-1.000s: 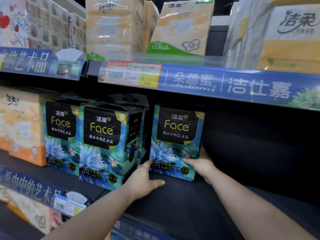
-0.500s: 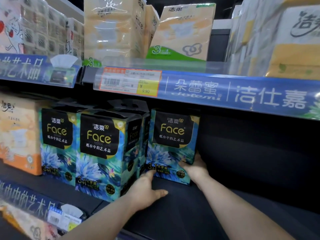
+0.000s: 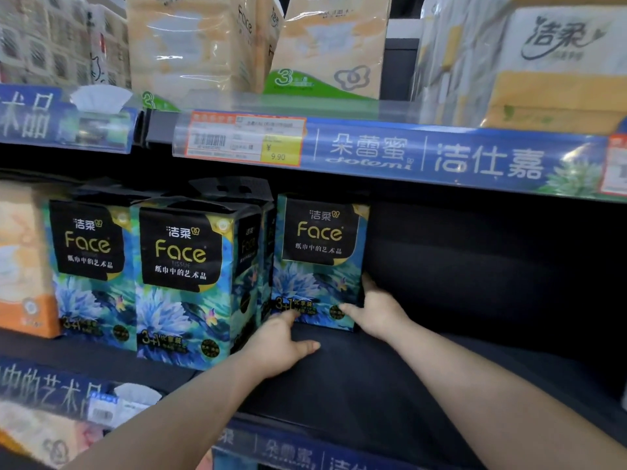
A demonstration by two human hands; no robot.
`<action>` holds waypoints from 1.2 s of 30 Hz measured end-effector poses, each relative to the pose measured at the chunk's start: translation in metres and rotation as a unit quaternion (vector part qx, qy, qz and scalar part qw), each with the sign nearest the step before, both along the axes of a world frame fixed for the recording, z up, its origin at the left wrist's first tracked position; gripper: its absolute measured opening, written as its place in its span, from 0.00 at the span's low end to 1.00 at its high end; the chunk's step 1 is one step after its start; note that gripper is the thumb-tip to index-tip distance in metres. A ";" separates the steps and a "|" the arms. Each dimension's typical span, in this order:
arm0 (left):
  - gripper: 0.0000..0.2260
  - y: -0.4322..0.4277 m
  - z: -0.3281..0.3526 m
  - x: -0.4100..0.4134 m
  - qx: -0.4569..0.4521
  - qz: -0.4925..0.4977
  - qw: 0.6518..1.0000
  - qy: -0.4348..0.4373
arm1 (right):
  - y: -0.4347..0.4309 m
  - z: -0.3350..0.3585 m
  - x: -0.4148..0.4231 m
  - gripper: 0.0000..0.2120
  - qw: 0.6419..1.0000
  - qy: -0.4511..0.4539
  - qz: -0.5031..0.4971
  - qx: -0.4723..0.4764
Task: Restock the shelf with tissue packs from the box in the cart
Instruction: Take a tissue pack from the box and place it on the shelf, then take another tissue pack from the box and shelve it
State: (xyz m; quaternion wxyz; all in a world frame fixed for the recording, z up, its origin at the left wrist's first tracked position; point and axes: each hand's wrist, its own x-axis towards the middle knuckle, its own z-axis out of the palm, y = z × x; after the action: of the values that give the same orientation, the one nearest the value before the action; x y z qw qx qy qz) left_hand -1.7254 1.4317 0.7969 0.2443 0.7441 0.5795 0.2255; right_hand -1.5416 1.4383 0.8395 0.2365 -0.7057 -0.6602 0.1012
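A blue floral "Face" tissue pack [image 3: 319, 259] stands upright on the dark middle shelf [image 3: 441, 368], set back to the right of two matching packs [image 3: 181, 279]. My right hand [image 3: 378, 310] grips its lower right corner, with the thumb across the front and the fingers round the side. The fingertips of my left hand [image 3: 280, 344] touch the pack's lower left front edge, and its thumb lies spread on the shelf. The box and the cart are out of view.
Another Face pack [image 3: 88, 269] and an orange-and-cream pack [image 3: 20, 266] stand further left. The dark shelf runs on to the right of the held pack. Beige tissue bundles [image 3: 325, 45] fill the shelf above, behind a blue price rail [image 3: 407, 154].
The tissue pack has slid further back on the shelf, and both hands have followed it inward. The view has moved closer.
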 end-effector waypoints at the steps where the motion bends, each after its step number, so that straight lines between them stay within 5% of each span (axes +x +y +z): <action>1: 0.35 -0.001 0.002 0.001 0.010 -0.012 1.000 0.011 | -0.009 0.002 0.001 0.30 0.999 -0.050 0.002 -0.003; 6: 0.30 -0.012 0.012 0.021 0.092 -0.085 0.987 0.102 | -0.056 0.007 0.017 0.29 0.975 -0.221 -0.013 -0.034; 22: 0.28 -0.146 0.016 0.143 0.183 -0.327 0.915 0.148 | -0.264 -0.010 0.087 0.26 0.948 -0.221 -0.198 -0.117; 27: 0.25 -0.248 0.006 0.190 0.182 -0.411 0.883 0.138 | -0.389 -0.023 0.101 0.25 0.931 -0.204 -0.271 -0.139; 36: 0.23 -0.511 -0.044 0.243 0.136 -0.589 0.789 0.115 | -0.698 -0.061 0.087 0.20 0.843 -0.145 -0.472 -0.213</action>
State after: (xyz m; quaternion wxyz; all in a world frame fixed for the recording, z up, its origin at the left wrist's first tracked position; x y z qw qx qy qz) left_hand -1.4821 0.9212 0.7529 0.1574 0.9870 0.0165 0.0267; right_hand -1.4542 0.7405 0.7783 0.0014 -0.9715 -0.2368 0.0122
